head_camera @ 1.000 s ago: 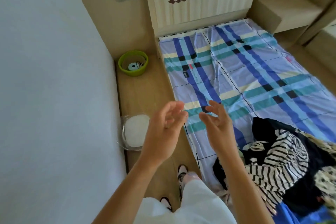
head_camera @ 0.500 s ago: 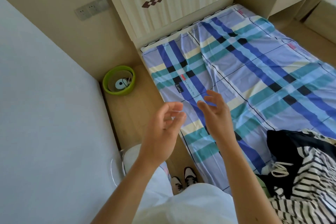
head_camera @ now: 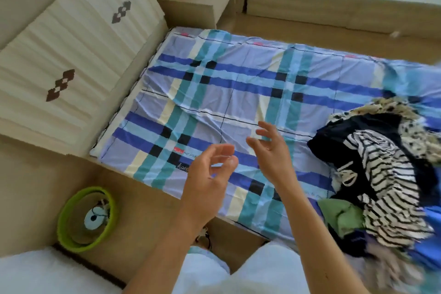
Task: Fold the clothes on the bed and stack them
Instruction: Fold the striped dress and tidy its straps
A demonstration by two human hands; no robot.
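Left hand (head_camera: 207, 174): raised above the near edge of the bed (head_camera: 238, 83). Grip open, fingers loosely curled, holding nothing.

Right hand (head_camera: 274, 150): raised just beside the left hand, at its 2 o'clock, without touching it. Grip open, fingers spread and slightly bent, holding nothing.

Clothes (head_camera: 372, 136): one unfolded pile lying on the bed at 3 o'clock of the view, near the right hand but not touched by it. A striped garment (head_camera: 386, 186) lies on top; a green garment (head_camera: 343, 217) shows at the pile's 7 o'clock.

Bed: covered with a plaid sheet in blue, teal and cream.

Headboard (head_camera: 71, 59): at 10 o'clock.

Green basket (head_camera: 63, 219): on the floor at 8 o'clock, beside the bed.
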